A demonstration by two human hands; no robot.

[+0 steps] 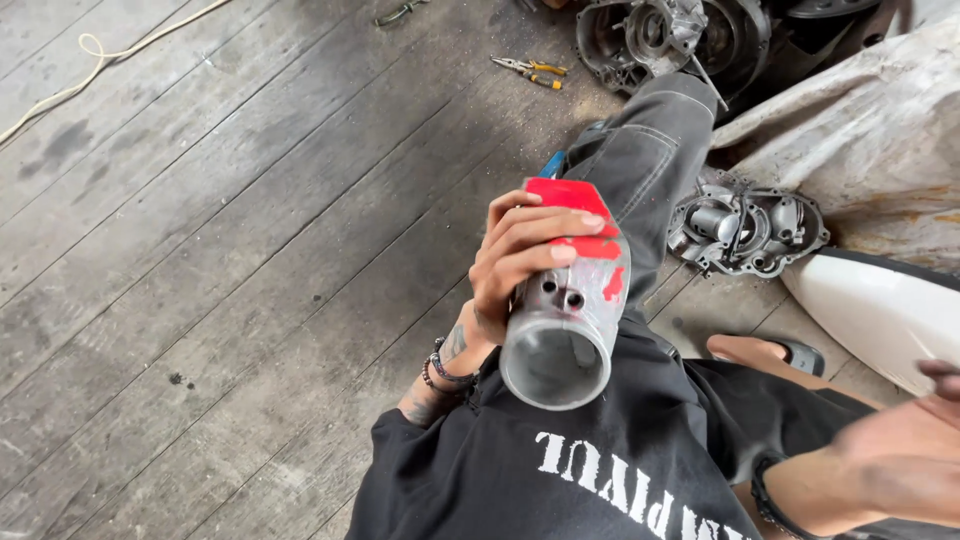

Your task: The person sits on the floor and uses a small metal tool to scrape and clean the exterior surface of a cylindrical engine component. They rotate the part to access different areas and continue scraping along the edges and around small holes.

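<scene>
Head view shows our left hand [520,255] with fingers [560,222] clenched around a metal pipe [565,320] with red patches, held above our knee, its open end toward us. Our right hand [900,440] is blurred at the near right; we cannot tell its fingers. Yellow-handled pliers [530,70] lie far on the wooden floor [200,250], an engine cover [745,230] to the right.

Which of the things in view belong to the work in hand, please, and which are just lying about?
In hand:
- metal tube with red patches, gripped by the left hand
- right hand, blurred, holding nothing visible

Lying about:
- pliers
- engine cover
- engine casing
- white panel
- cord
</scene>
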